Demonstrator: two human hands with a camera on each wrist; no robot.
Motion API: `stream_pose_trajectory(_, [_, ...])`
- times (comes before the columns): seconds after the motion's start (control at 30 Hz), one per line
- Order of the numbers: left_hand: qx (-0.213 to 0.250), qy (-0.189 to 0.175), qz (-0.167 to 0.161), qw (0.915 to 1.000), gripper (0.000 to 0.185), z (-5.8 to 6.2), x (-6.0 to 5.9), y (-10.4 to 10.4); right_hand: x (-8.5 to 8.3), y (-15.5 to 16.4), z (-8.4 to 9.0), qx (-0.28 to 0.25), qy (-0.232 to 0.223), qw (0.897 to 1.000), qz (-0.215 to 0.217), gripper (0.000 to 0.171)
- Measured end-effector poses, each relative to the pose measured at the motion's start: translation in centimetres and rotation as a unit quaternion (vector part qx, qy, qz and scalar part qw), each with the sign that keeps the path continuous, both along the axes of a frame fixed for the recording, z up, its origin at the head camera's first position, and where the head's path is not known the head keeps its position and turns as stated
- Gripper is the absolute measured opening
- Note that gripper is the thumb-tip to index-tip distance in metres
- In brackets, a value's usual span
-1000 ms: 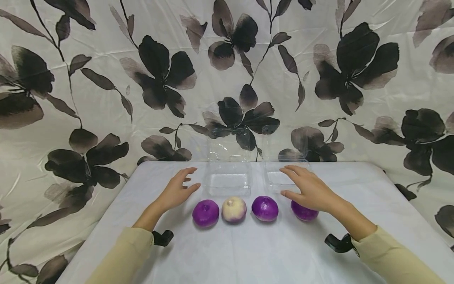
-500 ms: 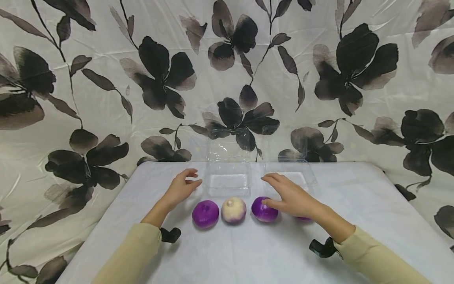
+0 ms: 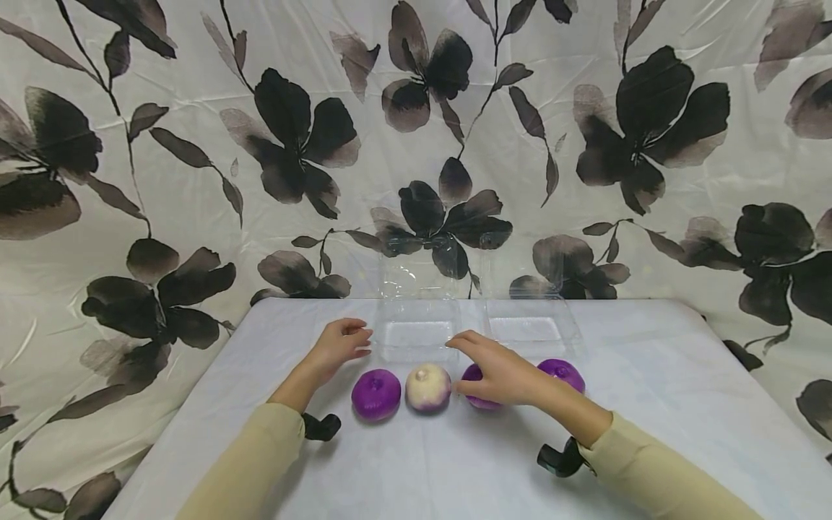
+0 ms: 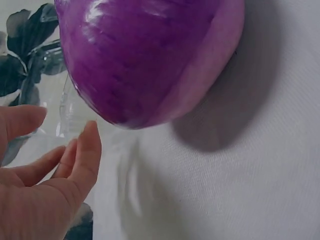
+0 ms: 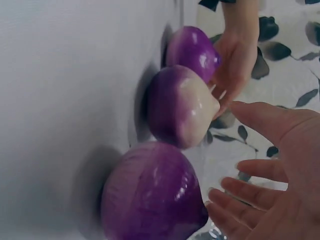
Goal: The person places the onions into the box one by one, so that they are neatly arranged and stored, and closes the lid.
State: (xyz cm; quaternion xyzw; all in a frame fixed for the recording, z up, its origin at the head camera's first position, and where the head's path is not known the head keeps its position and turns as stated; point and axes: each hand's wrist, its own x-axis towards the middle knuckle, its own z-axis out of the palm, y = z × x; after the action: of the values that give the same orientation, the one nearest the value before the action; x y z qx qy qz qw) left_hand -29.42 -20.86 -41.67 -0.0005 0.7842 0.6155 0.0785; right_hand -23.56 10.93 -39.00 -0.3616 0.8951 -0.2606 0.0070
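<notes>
Staged tabletop (image 3: 650, 404), floral backdrop sheet (image 3: 195, 87)

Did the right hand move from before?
Yes. The right hand slid left along the row of onions: earlier it covered the far-right purple onion; now it is over the next one, beside the pale onion.

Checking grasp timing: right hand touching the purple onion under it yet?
Apart. The right wrist view shows a gap of backdrop between the open right hand and the purple onion; its fingertips hover beside it.
</notes>
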Motion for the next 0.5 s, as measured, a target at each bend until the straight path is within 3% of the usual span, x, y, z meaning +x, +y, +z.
stream_pose_trajectory(0.23, [0.057,-0.058,0.017,0.9966,0.045,-0.4,-0.7,0.1,-0.2,-1.8,-0.4,0.025,0.0,0.999,0.021,0.066])
stream_pose_trajectory(0.5, [0.079,-0.097,0.037,0.9914,0.044,-1.0,-1.6,0.4,-0.5,-3.2,-1.3,0.033,-0.009,0.999,0.023,0.068])
